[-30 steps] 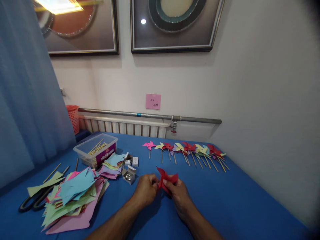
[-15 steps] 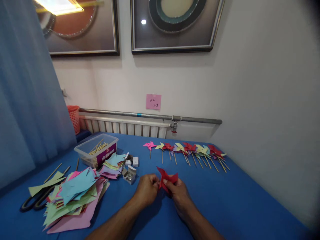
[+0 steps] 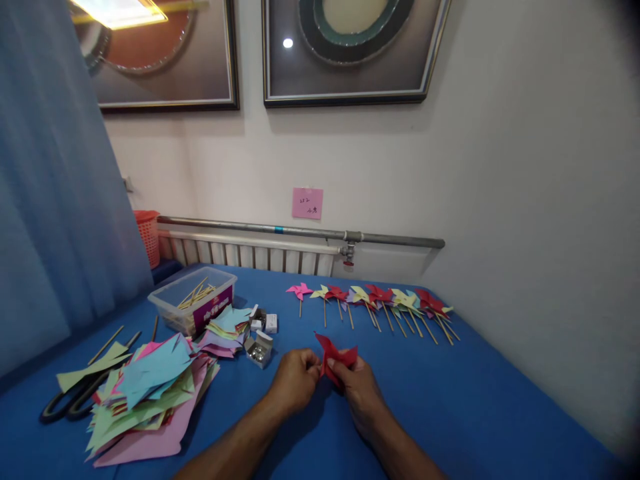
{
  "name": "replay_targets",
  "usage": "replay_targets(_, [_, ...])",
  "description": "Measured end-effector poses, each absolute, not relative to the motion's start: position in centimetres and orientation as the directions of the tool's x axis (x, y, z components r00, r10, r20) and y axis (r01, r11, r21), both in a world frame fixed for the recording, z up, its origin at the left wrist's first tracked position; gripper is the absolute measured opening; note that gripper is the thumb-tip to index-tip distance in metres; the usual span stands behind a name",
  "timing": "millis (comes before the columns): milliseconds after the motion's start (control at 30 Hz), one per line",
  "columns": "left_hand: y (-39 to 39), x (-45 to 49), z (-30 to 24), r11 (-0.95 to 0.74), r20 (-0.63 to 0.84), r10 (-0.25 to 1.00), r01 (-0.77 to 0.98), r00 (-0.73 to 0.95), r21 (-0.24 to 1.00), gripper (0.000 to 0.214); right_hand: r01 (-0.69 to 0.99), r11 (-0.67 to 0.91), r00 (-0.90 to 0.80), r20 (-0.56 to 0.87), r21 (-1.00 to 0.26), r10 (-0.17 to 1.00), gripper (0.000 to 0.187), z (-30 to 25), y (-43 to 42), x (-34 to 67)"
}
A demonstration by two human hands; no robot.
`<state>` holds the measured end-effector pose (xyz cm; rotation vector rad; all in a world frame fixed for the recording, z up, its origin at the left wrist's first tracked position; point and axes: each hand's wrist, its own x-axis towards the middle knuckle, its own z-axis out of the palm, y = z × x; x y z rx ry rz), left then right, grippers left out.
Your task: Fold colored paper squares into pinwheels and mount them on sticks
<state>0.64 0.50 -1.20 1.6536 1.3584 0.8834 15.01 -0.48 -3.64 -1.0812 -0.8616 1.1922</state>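
Note:
Low over the blue table (image 3: 450, 413), a red paper pinwheel (image 3: 327, 348) with its corners folded up is in my right hand (image 3: 361, 390), the thumb pressed on its middle. My left hand (image 3: 294, 379) has its fingers closed in a pinch at the pinwheel's left edge. Whether those fingertips grip the paper or something small is hidden. Left of my hands stands a small open box of shiny metal pins (image 3: 259, 352). Beyond it are a similar dark-filled box (image 3: 258, 317) and a small white box (image 3: 271, 324).
Finished-looking pinwheels on sticks (image 3: 379, 293) lie in a row at the back right. On the left are a pile of cut coloured paper (image 3: 155, 380), a smaller stack (image 3: 225, 333), black-handled scissors (image 3: 83, 403) and a clear tub of sticks (image 3: 193, 300). A radiator (image 3: 250, 253) runs behind.
Almost nothing differs. The red pinwheel and both hands have shifted very slightly, and the grip looks the same.

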Motion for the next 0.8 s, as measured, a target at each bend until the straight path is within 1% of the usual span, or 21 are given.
replay_targets(67, [0.55, 0.61, -1.41, -0.073, -0.004, 0.983, 0.408, 0.184, 0.910, 0.013, -0.263, 0.028, 0.195, -0.025, -0.964, 0.980, 0.034, -3.71, -0.40, 15.12])
replay_targets(167, [0.49, 0.53, -1.38, -0.085, 0.007, 0.981, 0.400, 0.193, 0.912, 0.012, -0.248, 0.021, 0.191, -0.028, -0.969, 0.981, 0.035, -3.86, -0.25, 15.29])
replay_targets(333, [0.44, 0.52, -1.37, -0.115, 0.039, 0.979, 0.389, 0.199, 0.914, 0.013, -0.261, 0.018, 0.200, -0.035, -0.965, 0.979, 0.035, -3.85, -0.17, 15.42])
replay_targets(533, [0.63, 0.60, -1.75, -0.107, 0.035, 0.979, 0.368, 0.199, 0.924, 0.012, -0.283, 0.028, 0.185, -0.026, -0.959, 0.982, 0.033, -3.81, -0.17, 15.42])
replay_targets(733, [0.50, 0.50, -1.48, -0.132, 0.060, 0.979, 0.385, 0.193, 0.914, 0.012, -0.314, 0.037, 0.181, -0.021, -0.949, 0.983, 0.040, -4.15, 0.05, 15.51])
replay_targets(800, [0.47, 0.48, -1.42, -0.126, 0.054, 0.979, 0.375, 0.197, 0.918, 0.013, -0.319, 0.030, 0.172, -0.026, -0.947, 0.985, 0.040, -4.25, 0.08, 15.51])
